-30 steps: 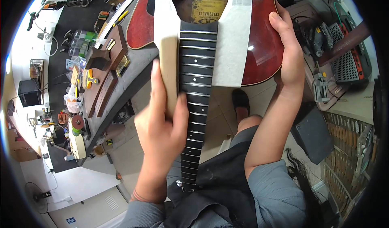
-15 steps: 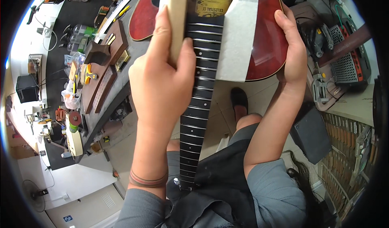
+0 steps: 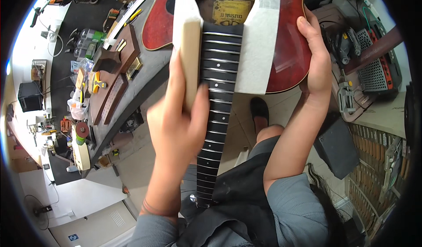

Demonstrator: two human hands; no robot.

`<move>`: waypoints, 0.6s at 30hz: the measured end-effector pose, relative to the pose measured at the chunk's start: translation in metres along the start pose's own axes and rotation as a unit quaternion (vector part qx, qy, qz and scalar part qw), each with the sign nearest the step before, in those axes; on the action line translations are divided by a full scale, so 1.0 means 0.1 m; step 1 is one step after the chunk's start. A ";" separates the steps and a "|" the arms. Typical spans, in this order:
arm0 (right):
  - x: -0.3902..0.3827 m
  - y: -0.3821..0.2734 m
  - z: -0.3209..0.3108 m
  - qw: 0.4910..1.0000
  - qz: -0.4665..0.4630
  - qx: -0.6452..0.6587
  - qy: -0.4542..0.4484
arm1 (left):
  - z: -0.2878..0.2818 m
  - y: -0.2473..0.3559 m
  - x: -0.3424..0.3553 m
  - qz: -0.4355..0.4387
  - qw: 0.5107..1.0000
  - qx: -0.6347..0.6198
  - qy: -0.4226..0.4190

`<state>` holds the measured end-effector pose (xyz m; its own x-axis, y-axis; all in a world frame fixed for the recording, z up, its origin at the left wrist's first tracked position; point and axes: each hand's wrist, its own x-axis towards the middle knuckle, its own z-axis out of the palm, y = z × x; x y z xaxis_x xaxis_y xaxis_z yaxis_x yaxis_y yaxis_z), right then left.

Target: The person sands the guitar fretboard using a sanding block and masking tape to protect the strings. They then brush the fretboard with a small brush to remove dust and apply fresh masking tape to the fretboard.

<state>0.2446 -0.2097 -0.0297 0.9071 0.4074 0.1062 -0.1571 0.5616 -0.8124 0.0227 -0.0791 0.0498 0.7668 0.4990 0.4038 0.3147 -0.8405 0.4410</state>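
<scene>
A red acoustic guitar (image 3: 291, 40) lies with its body away from me and its black fretted fingerboard (image 3: 218, 97) running toward my apron. White masking sheets (image 3: 259, 49) cover the top on both sides of the fingerboard's end, below the soundhole. My left hand (image 3: 176, 126) is closed round a long pale wooden block (image 3: 190, 60), thumb on one side and fingers on the other. The block lies lengthwise along the fingerboard's left edge; its underside is hidden. My right hand (image 3: 317, 56) grips the body's right rim, thumb on top, fingers out of sight beneath.
On the left, a workbench (image 3: 151, 78) carries dark wooden pieces (image 3: 115, 98), yellow-handled tools (image 3: 98, 82) and plastic bottles (image 3: 90, 38). To the right are a tool case (image 3: 351, 95), a grey box (image 3: 337, 144) and a rack of hand tools (image 3: 378, 159).
My left hand has drawn the wooden block toward me along the fingerboard's edge, uncovering the left masking sheet. My right hand keeps its hold on the body.
</scene>
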 end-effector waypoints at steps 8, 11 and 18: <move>0.00 0.04 -0.07 1.000 0.003 0.011 -0.029 | 0.07 0.18 0.51 -0.067 0.998 -0.009 -0.021; 0.02 -0.01 -0.05 1.000 -0.017 0.015 -0.019 | 0.05 -0.12 0.04 0.078 0.996 0.017 0.033; -0.03 0.02 0.01 1.000 0.002 0.026 -0.018 | 0.10 0.00 0.47 0.016 0.999 -0.042 0.019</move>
<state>0.2411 -0.2091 -0.0313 0.8917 0.4351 0.1244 -0.1814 0.5955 -0.7826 0.0641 -0.0576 0.0604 0.7537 0.4816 0.4472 0.2413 -0.8357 0.4932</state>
